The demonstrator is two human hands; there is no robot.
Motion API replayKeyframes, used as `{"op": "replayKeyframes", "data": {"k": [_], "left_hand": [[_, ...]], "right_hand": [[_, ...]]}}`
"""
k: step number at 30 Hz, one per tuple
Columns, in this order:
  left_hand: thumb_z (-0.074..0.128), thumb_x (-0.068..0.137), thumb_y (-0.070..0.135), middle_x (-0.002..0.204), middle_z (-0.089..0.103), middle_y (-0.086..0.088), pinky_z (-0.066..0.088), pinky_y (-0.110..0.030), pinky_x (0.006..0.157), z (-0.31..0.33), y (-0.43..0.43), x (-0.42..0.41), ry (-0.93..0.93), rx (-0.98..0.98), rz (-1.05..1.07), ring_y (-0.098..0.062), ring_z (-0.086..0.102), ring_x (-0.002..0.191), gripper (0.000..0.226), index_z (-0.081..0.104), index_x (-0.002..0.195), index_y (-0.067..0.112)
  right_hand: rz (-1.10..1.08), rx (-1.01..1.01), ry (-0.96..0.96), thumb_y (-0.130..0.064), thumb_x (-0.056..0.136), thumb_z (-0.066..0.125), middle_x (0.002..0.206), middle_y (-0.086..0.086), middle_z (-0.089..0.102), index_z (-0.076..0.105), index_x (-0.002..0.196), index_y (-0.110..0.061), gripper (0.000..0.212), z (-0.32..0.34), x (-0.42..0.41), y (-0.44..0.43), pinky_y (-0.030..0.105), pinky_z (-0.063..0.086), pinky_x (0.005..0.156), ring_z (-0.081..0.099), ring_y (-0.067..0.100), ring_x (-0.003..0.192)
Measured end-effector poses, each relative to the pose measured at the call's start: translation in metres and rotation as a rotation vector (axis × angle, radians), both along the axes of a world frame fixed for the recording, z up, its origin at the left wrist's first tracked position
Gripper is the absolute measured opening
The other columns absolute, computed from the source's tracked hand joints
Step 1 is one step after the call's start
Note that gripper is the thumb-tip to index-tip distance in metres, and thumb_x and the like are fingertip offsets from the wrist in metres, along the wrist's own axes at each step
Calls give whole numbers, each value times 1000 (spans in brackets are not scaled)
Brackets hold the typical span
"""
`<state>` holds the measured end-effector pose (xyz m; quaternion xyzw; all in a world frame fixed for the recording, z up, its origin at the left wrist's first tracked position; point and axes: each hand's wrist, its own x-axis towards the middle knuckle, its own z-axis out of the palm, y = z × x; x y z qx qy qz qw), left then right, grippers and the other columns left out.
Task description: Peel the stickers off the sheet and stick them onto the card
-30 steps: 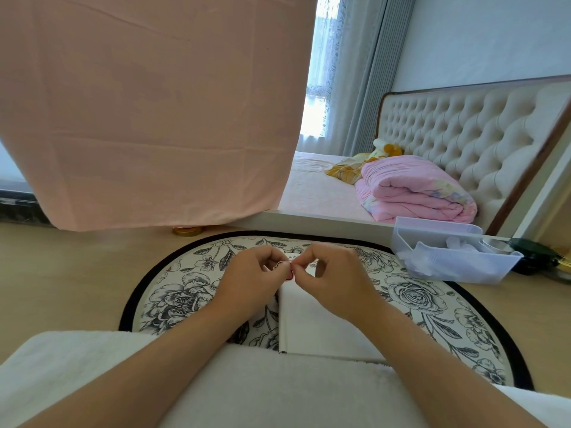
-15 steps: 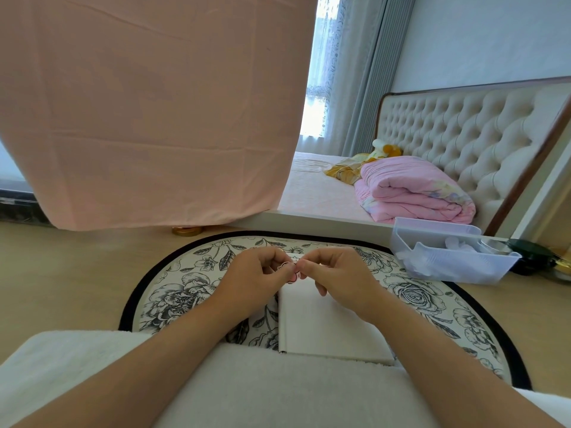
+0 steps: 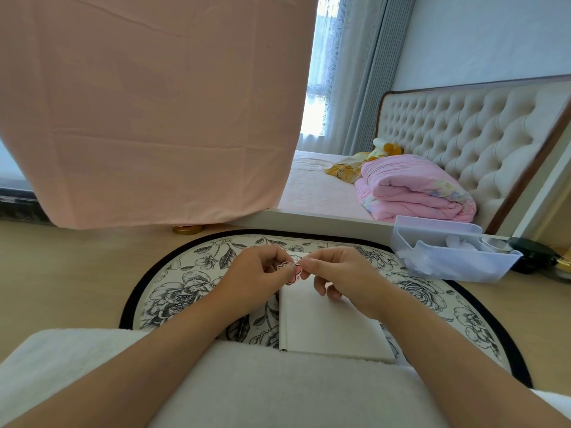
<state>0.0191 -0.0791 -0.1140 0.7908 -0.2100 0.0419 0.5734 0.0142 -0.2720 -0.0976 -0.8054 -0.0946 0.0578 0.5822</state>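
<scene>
Pink sheet (image 3: 154,103) hanging far left, floral rug (image 3: 173,288) on the wood floor. My left hand (image 3: 259,273), fingers curled, pinches one pink sticker (image 3: 293,273) and my right hand (image 3: 336,273) pinches its other edge, just above the far end of one white card (image 3: 327,322); one clear bin (image 3: 448,261) sits right

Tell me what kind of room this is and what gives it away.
Most likely a bedroom: a bed with a tufted headboard, a folded pink quilt lying on the mattress, and long curtains at the window. A floral rug covers the wooden floor.
</scene>
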Motion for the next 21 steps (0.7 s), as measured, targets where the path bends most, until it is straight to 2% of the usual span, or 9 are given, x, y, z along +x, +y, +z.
{"op": "replayKeyframes", "data": {"k": [5, 9, 12, 14, 21], "left_hand": [[71, 89, 19, 68, 71, 4, 45, -18, 58, -1, -1, -1, 6, -2, -8, -7, 55, 60, 14, 71, 76, 17], [69, 90, 17, 68, 71, 4, 47, -22, 62, 0, -1, -1, 19, -1, -3, -9, 57, 63, 15, 71, 75, 19], [68, 91, 16, 65, 68, 5, 44, -20, 59, 2, 0, -2, 43, -21, -15, -9, 53, 59, 17, 70, 74, 18], [68, 91, 16, 65, 68, 5, 43, -20, 57, 3, 0, -2, 51, -29, -21, -10, 51, 58, 16, 70, 75, 17], [69, 89, 16, 66, 69, 3, 46, -23, 61, 3, 2, -3, 31, 0, -14, -11, 54, 61, 15, 71, 74, 17]], "right_hand": [[-9, -45, -36, -23, 91, 73, 81, 2, 72, 77, 91, -8, 15, 1, -1, 0, 20, 35, 46, 52, 12, 57], [-22, -126, -130, -24, 92, 71, 83, 14, 71, 76, 87, -10, 15, -1, 1, 3, 19, 37, 51, 52, 16, 61], [25, -32, -50, -20, 96, 67, 85, 3, 72, 75, 95, -5, 17, 1, 0, 2, 19, 35, 46, 54, 15, 59], [59, 13, 5, -21, 97, 65, 89, 4, 72, 74, 99, -4, 19, 3, -1, -1, 19, 34, 45, 54, 14, 60], [82, -23, -4, -20, 98, 64, 83, 1, 70, 74, 96, -7, 16, 4, -3, 1, 19, 35, 46, 54, 12, 59]]}}
